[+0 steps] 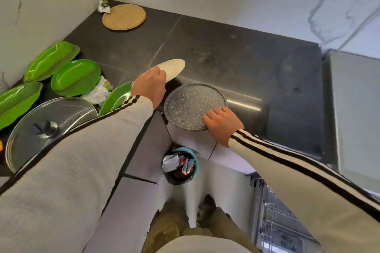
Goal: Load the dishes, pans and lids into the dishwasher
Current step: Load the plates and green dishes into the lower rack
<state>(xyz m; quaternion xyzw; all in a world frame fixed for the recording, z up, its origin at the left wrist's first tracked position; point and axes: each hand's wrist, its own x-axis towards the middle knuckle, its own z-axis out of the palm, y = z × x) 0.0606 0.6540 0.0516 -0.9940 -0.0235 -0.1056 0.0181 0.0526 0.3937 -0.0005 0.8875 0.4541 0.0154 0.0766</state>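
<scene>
With the left hand closed on a tilted cream plate above the counter and the right hand apparently pinching the near rim of the speckled pan overhanging the edge, either one-handed grip may slip before reaching the dishwasher rack.

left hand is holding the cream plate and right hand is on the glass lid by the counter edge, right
Not quite. The left hand does hold the cream plate, but the right hand rests on the speckled grey pan, not the glass lid, as the head view shows.
</scene>
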